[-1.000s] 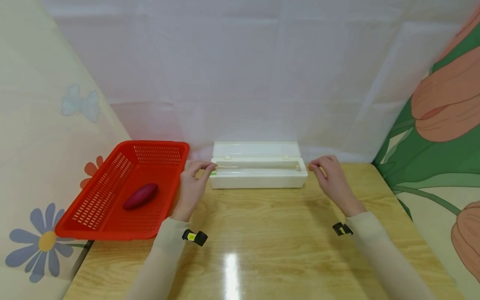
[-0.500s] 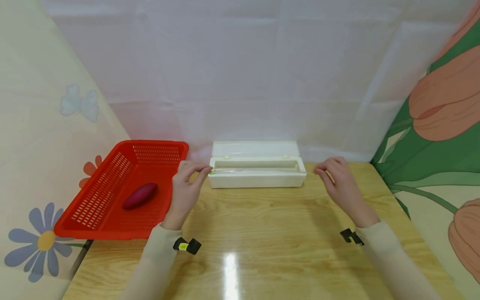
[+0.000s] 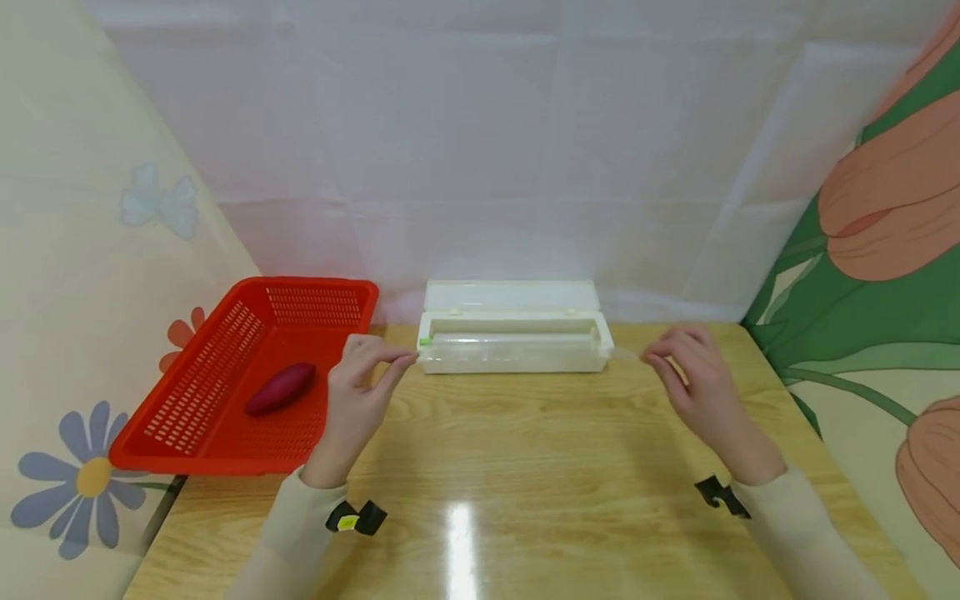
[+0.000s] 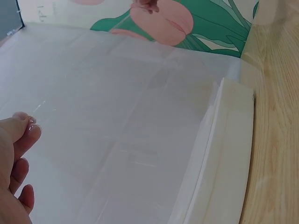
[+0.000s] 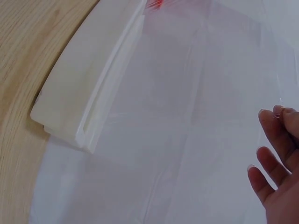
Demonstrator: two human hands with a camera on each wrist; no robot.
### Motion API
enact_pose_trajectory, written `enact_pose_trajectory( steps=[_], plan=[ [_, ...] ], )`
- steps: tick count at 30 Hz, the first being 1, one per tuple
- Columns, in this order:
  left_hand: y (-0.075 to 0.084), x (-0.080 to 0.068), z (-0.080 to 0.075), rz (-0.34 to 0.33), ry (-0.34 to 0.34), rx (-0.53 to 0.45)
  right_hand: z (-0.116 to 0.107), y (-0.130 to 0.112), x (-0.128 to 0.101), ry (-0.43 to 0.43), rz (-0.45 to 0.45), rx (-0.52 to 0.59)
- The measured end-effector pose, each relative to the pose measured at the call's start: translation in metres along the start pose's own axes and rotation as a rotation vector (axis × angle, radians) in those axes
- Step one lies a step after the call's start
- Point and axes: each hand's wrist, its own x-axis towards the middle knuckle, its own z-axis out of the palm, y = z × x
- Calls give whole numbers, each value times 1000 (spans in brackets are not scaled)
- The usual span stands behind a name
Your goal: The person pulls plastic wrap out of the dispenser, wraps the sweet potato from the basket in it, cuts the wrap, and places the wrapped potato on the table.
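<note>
A white cling-film dispenser box stands open at the back of the wooden table, its lid tipped back. A clear sheet of film stretches out from it toward me. My left hand pinches the film's left corner between thumb and forefinger. My right hand pinches the right corner. In the left wrist view the left hand holds the film beside the box. In the right wrist view the right hand holds the film above the box.
A red perforated basket sits at the table's left back corner, overhanging the edge, with a purple sweet potato in it. White sheeting hangs behind; flowered cloths close off the left and right sides.
Both hands have drawn back from the box's ends toward me, and a strip of clear film now spans the box's front between them.
</note>
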Motion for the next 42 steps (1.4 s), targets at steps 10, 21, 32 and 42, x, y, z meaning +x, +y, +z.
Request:
enact_pose_trajectory(
  steps=[10,21,32,42],
  plan=[
    [13,-7,-7,85,-2,-36,-12,-14,-7,49,-42,11],
    [20,-39,-18,83,-204,-127,-17,-21,-43,-93,-46,78],
    [12,-93,-25,90,-411,-156,2,-30,-94,-304,51,211],
    [-11,-117,-22,89,-695,13,26,-17,-113,-529,-10,145]
  ],
)
